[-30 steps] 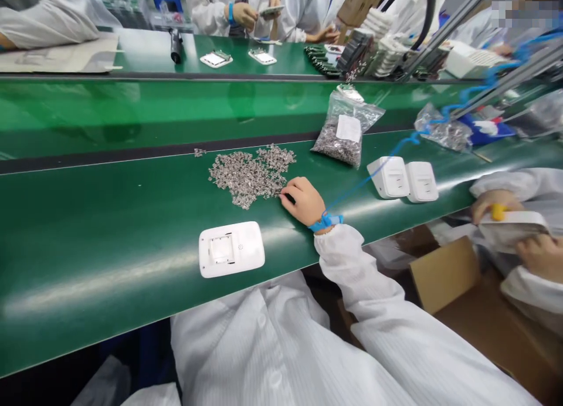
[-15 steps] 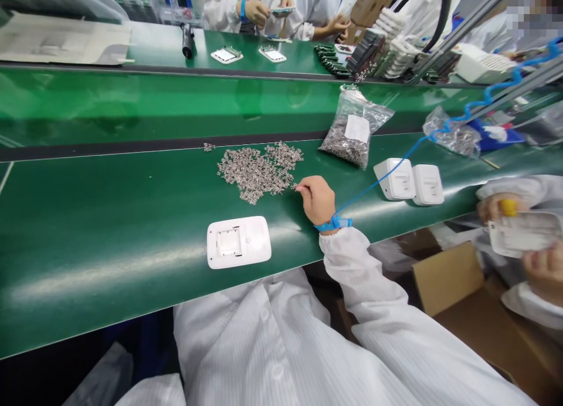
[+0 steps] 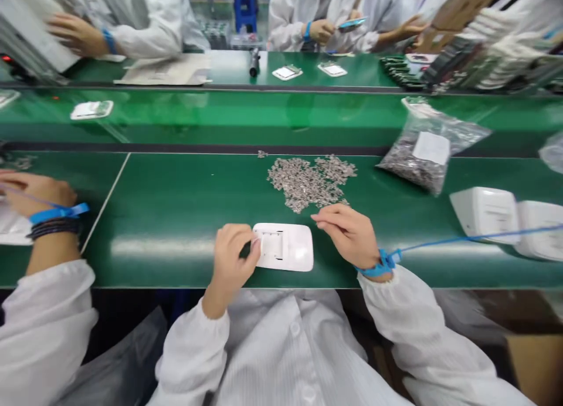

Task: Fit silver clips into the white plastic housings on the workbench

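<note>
White rounded flat plastic housing (image 3: 299, 247) lies on the green bench (image 3: 176, 206) near the front edge, just in front of the person, with a squarish recess (image 3: 271, 246) facing up. No small metal piece can be made out in the recess (fine detail is blurred, though). Plenty of them sit loose in a spread-out heap of small silvery metal pieces (image 3: 308, 180) just beyond the housing; a tiny separate clump (image 3: 263, 154) lies by the bench's back edge.

Left hand (image 3: 233, 253) is at the housing's left end, fingers curled, thumb and forefinger tips close together by the recess; cannot tell if they are fully closed, or if they pinch anything. Right hand (image 3: 349, 233) is between heap and housing, off to the right, thumb and forefinger tips nearly together; whether a piece is between them is too small to tell. Blue wristband (image 3: 380, 265) on that wrist, thin blue cord (image 3: 479, 237) running off right.

Further right: clear plastic bag with a white label (image 3: 422, 159), holding more metal pieces, then two white boxy plastic units (image 3: 492, 212) side by side. Across the back, two white flat parts (image 3: 287, 72) and a black cylindrical tool (image 3: 254, 66). Far left, a co-worker's hand (image 3: 39, 195).
</note>
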The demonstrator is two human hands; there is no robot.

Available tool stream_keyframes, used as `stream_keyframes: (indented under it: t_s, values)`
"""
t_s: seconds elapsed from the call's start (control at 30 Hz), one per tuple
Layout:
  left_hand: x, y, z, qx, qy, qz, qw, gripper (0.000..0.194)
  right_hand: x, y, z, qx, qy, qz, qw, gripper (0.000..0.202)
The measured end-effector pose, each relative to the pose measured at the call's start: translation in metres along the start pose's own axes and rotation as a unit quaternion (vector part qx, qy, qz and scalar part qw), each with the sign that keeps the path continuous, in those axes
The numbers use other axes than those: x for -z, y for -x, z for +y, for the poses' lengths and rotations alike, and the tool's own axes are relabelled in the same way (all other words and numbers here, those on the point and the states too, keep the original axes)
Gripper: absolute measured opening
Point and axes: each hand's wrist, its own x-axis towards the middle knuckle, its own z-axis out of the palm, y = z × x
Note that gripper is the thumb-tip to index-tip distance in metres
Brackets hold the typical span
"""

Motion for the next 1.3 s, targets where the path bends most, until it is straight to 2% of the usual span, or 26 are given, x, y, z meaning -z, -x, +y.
stream_keyframes:
  t_s: [0.13,0.17,0.27,0.37,0.5,0.73,0.93,1.2,1.3]
  values:
    - [-0.006,-0.007,0.002,0.029,-0.024,-0.084,0.996,0.039,-0.008,-0.013,-0.031,0.058,-0.017,-0.114,0.992,0.016]
    - [-0.007,-0.008,0.003,0.031,-0.029,-0.097,0.994,0.037,-0.011,-0.016,-0.036,0.075,-0.004,-0.135,0.988,0.019]
    - [-0.006,-0.007,0.005,0.027,-0.020,-0.094,0.995,0.022,-0.023,-0.023,-0.043,0.109,0.105,-0.174,0.973,0.026]
    - [-0.004,-0.005,0.004,0.012,-0.005,-0.085,0.996,0.015,-0.036,-0.025,-0.044,0.143,0.214,-0.192,0.947,0.024]
    - [-0.004,-0.003,0.004,0.008,-0.008,-0.081,0.997,0.017,-0.048,-0.023,-0.046,0.162,0.229,-0.226,0.933,0.019]
    - [-0.007,-0.002,0.004,0.002,-0.033,-0.074,0.997,0.021,-0.057,-0.024,-0.050,0.139,0.222,-0.235,0.936,0.011]
    - [-0.005,-0.002,0.006,0.010,-0.042,-0.084,0.996,0.022,-0.055,-0.026,-0.053,0.176,0.251,-0.259,0.916,0.010]
    - [-0.005,-0.003,0.006,0.011,-0.043,-0.094,0.995,0.020,-0.064,-0.032,-0.048,0.161,0.250,-0.260,0.919,0.004]
    - [-0.003,-0.002,0.007,0.017,-0.037,-0.103,0.994,0.019,-0.064,-0.033,-0.045,0.151,0.246,-0.254,0.923,0.012]
